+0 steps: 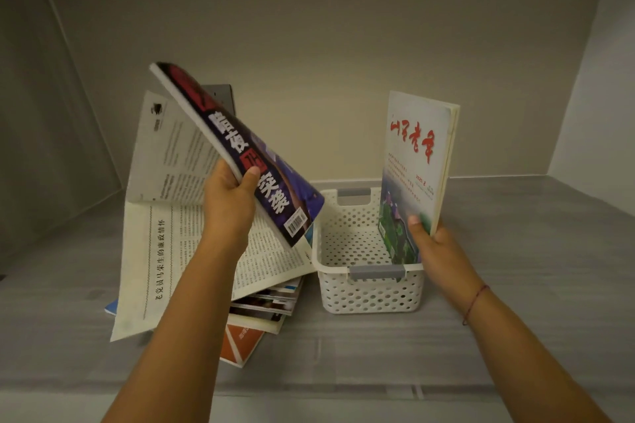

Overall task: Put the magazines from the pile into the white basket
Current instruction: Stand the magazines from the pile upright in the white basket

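My left hand [231, 197] grips a dark magazine [240, 148] with white lettering, tilted in the air above the pile [261, 306]. On top of the pile lies a magazine open to white text pages [165, 251], one page standing up. My right hand [434, 247] holds a pale magazine [415, 161] with red lettering upright, its lower end inside the white perforated basket [364, 292] at the right side. The rest of the basket's inside shows only its bare bottom.
Pile and basket sit on a grey surface [515, 285] against a beige wall. A grey wall socket [220, 96] shows behind the lifted magazine. Walls close in at the left and right. An orange-covered magazine [240, 340] sticks out at the pile's bottom.
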